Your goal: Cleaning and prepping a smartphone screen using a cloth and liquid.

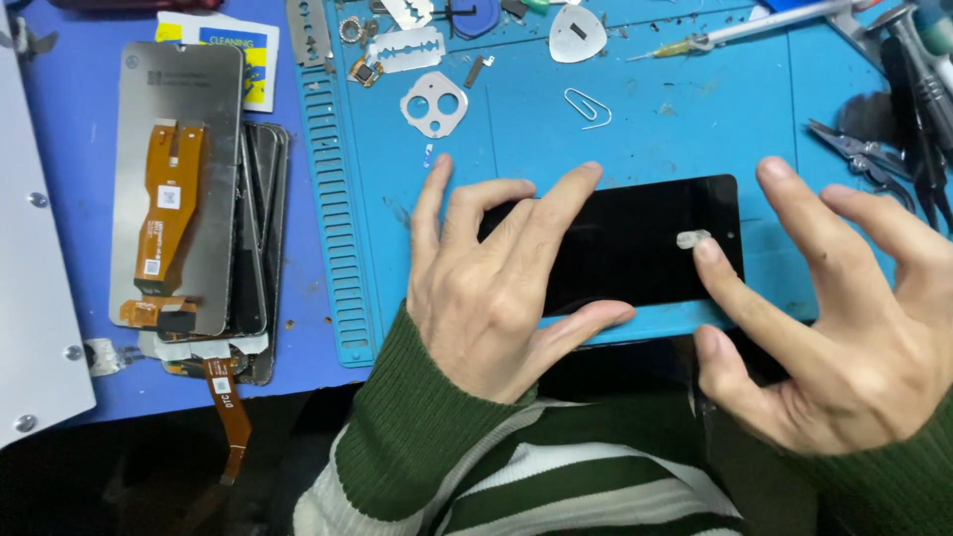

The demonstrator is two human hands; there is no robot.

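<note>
Near the mat's (635,129) front edge, your left hand (486,288) presses spread fingers on the black glass panel (635,238); your right hand (844,318), fingers splayed, touches its clear tab (692,239). Thin, stiff, slippery, fragile: hold by edges.

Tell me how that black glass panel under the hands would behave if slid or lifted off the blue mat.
The black panel looks thin, flat and rigid, so it would probably lift stiffly but crack if bent. Its glossy face seems slippery; the left hand lies flat on it. The right hand fingertip touches a small clear scrap, likely very light.
</note>
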